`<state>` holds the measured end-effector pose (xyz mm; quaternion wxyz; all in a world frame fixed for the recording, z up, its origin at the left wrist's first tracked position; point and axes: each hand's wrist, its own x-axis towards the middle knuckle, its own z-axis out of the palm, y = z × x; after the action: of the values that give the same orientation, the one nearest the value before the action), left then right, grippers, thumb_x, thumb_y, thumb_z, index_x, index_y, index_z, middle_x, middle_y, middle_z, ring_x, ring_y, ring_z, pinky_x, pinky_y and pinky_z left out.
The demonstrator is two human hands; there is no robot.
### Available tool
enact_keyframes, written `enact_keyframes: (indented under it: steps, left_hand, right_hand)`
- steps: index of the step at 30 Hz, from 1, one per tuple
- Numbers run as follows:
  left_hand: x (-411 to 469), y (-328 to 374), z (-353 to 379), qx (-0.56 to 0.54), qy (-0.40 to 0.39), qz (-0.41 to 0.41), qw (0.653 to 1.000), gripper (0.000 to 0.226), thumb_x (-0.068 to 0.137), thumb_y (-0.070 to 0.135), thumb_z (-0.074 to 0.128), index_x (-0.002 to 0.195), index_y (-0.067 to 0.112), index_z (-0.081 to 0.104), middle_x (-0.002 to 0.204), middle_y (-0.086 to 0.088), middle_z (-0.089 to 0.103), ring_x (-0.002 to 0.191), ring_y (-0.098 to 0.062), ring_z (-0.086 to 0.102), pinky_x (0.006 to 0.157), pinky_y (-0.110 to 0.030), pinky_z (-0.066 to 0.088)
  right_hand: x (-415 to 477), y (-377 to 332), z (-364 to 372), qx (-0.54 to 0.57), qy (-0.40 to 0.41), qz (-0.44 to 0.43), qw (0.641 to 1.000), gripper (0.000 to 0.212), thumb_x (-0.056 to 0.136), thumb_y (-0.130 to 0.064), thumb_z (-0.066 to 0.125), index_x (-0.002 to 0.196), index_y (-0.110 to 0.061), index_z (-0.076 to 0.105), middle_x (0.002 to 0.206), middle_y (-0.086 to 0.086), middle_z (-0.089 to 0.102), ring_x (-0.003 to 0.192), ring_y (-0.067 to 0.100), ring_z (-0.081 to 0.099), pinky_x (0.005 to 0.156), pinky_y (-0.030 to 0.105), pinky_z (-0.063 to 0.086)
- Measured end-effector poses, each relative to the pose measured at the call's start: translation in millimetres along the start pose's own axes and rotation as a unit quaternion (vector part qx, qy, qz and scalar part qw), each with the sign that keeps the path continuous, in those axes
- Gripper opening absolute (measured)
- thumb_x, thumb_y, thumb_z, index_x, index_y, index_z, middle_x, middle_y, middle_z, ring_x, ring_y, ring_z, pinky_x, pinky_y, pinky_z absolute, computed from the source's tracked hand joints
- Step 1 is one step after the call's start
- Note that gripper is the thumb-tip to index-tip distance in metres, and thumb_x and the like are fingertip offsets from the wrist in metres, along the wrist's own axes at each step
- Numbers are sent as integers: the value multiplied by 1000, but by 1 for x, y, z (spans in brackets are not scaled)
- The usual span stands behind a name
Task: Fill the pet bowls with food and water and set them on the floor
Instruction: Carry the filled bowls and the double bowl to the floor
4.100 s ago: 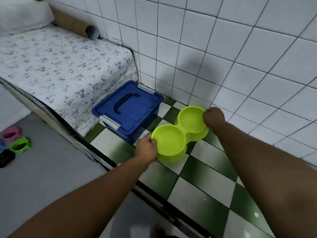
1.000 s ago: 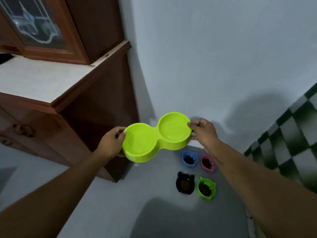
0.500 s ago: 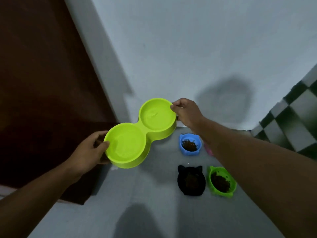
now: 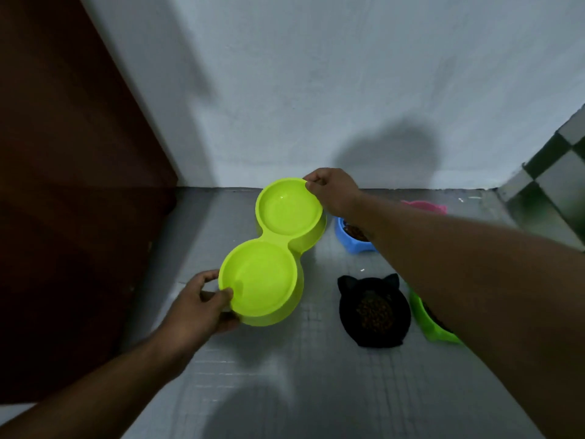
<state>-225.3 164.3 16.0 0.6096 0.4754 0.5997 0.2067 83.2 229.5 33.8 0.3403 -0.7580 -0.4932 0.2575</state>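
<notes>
Head view: a person is holding a lime double bowl (image 4: 269, 248) by its two ends, low over the grey floor (image 4: 316, 375).
Left hand (image 4: 199, 308): is gripping the near end, with the thumb lying over the rim and the fingers curling under the outer wall.
Right hand (image 4: 332, 191): is pinching the far rim with curled fingers.
Bowl position: is sitting between a dark wooden cabinet (image 4: 63, 185) on the left and four small bowls on the right. Whether its base is touching the floor cannot be told.
Long axis: is running from near-left to far-right, with the far well pointing toward the wall (image 4: 316, 90) and both wells facing up.
Edges: the far end is lying near the foot of the wall. The blue bowl (image 4: 349, 240) is sitting just beside the far well, and the black bowl (image 4: 373, 312) is standing apart from the near well.
Open room: bare floor is showing between bowl and cabinet, and toward the viewer.
Small bowls: blue and black are holding brown kibble. The right forearm is partly hiding the green bowl (image 4: 430, 324) and the pink bowl (image 4: 424, 206).
</notes>
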Motion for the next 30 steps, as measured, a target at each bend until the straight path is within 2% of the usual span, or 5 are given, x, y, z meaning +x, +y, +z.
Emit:
enact_keyframes:
  steps: [3,12,21,26,30]
  left_hand:
    - [14,-22,15,-27,1,-12,1000,23,99,7,61,115,22,57,100,-19,64,87,-39,70,62,-40,62]
    - [39,-55,39,-52,-15,-44,998,30,97,7,64,121,23,56,98,-21,68,92,-38,66,95,-60,52]
    - [45,-68,59,-115,-71,-106,985,31,100,11,60,131,13,58,125,-14,67,108,-33,68,72,-32,61]
    - [44,-70,59,-95,-82,-108,986,38,99,10,60,137,11,56,128,-21,64,95,-32,66,60,-27,60]
    - [47,-73,53,-90,-85,-105,987,41,98,9,62,138,13,55,126,-19,65,96,-34,70,74,-35,61]
  right_hand:
    - [8,22,19,-2,7,15,1000,18,94,-17,64,107,-12,75,75,-10,62,84,11,55,75,22,40]
    - [13,40,56,-61,-30,38,997,30,95,-16,57,123,-12,68,125,12,67,117,28,60,97,33,47]
    - [14,52,73,-72,-71,74,992,49,94,-5,54,143,-10,51,148,11,50,131,20,50,109,26,34]
    - [7,65,84,-39,-106,109,988,59,97,-6,45,154,-17,32,154,13,40,107,8,32,69,6,37]
    - [3,79,99,1,-77,109,991,61,96,2,54,153,-9,33,134,9,47,89,12,50,61,10,42]
